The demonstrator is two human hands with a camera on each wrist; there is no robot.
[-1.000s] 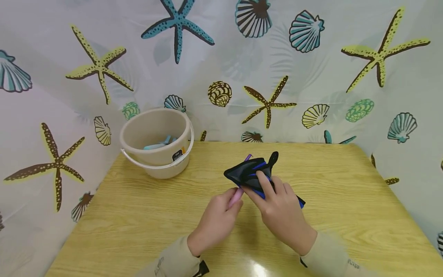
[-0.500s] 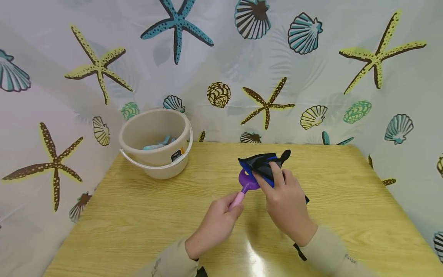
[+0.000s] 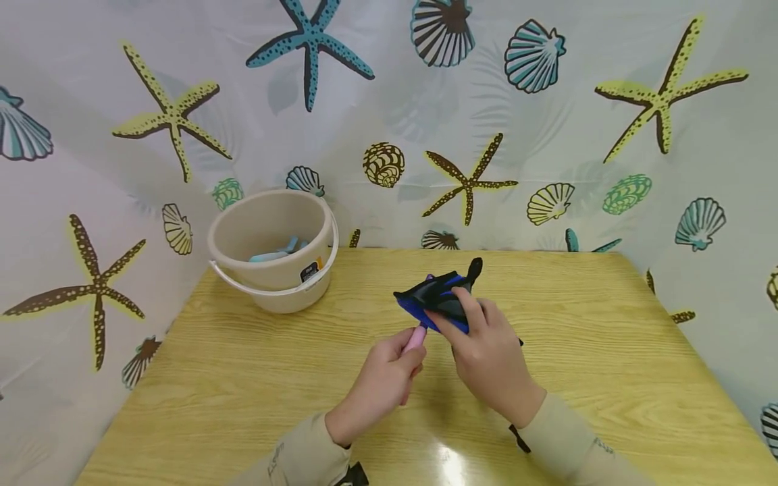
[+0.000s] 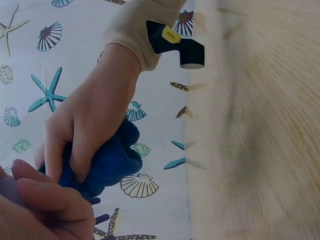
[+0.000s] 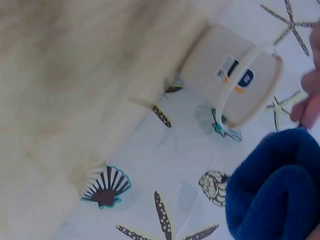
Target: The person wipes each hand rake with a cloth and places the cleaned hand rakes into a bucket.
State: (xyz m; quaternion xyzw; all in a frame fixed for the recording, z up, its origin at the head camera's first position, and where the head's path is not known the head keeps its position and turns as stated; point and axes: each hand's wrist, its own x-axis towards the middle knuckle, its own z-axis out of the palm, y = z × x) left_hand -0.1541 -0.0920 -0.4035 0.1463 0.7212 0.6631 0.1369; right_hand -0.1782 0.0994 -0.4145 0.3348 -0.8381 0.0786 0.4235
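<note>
My left hand (image 3: 373, 388) grips the pink handle (image 3: 415, 339) of a tool with a purple head. Most of that head is hidden behind a blue-and-black cloth (image 3: 425, 307), with a small purple bit above it. In the left wrist view, dark purple prongs (image 4: 102, 219) stick out below the cloth. My right hand (image 3: 495, 361) pinches the folded cloth around the head, thumb and fingers on its dark side. Plush blue fabric (image 5: 272, 190) shows in the right wrist view, close to the left hand's fingers. Both hands are over the wooden table (image 3: 243, 405).
A beige bucket (image 3: 286, 297) with a white handle stands at the back left of the table. Light blue items (image 3: 270, 256) lie inside it. A white curtain (image 3: 340, 121) printed with starfish and shells hangs behind the table and along its sides.
The cloth and right hand slid right, baring the purple head half a second ago, then came back left over it. My left hand keeps its grip on the handle.
</note>
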